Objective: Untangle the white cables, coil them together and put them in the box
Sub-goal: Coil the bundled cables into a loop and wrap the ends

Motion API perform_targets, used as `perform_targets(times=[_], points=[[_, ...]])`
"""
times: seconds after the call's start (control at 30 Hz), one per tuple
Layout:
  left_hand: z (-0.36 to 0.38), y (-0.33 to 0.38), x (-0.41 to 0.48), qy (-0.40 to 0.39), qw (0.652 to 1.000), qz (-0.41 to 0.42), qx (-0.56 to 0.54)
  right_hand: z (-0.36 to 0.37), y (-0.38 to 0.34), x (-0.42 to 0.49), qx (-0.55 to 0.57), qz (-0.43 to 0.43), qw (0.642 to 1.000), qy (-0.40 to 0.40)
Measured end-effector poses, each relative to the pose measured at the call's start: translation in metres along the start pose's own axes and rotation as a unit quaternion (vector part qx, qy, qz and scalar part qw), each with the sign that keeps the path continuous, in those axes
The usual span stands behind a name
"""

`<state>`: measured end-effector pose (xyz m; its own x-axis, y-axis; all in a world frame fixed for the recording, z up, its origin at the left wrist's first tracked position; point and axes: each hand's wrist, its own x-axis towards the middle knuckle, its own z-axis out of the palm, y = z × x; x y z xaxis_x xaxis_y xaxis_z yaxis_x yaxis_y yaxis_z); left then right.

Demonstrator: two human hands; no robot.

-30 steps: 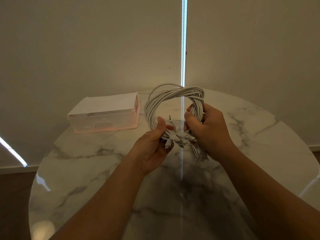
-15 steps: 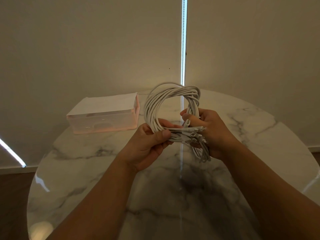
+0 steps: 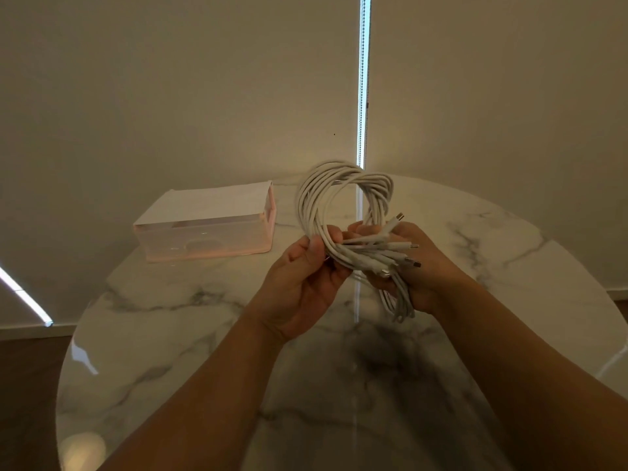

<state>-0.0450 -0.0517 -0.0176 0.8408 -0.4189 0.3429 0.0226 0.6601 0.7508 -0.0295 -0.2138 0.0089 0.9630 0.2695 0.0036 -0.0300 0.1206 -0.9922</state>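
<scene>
Head view. Holding the coil of white cables (image 3: 339, 198) upright over the middle of the glossy marble counter (image 3: 170, 317). Gripped at lower left by curled fingers (image 3: 335, 236) of the left hand (image 3: 306, 280), clamped at lower right by the right hand (image 3: 431, 277), metal-tipped plugs (image 3: 402, 248) fanning across its palm. Smooth, round, springy-looking. Off left, toward the far-left edge, nearer the left hand: translucent pink box (image 3: 207, 241), long side facing, white cover on top. Likely needs opening first.
</scene>
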Motion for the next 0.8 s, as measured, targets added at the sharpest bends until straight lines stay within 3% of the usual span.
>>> perform_targets(times=[0.2, 0.4, 0.63, 0.8], points=[[0.011, 0.001, -0.002, 0.083, 0.994, -0.050, -0.056, 0.000, 0.000, 0.008, -0.079, -0.083, 0.987, 0.111], [0.020, -0.009, 0.005, 0.209, 0.975, -0.029, 0.072, 0.013, 0.004, 0.003, -0.177, -0.196, 0.950, 0.165], [0.015, -0.007, 0.005, 0.215, 0.973, -0.083, 0.019, 0.018, 0.006, 0.001, -0.207, -0.247, 0.932, 0.163], [0.016, 0.006, 0.001, 0.194, 0.964, -0.179, 0.039, 0.014, 0.003, 0.001, -0.208, -0.246, 0.936, 0.144]])
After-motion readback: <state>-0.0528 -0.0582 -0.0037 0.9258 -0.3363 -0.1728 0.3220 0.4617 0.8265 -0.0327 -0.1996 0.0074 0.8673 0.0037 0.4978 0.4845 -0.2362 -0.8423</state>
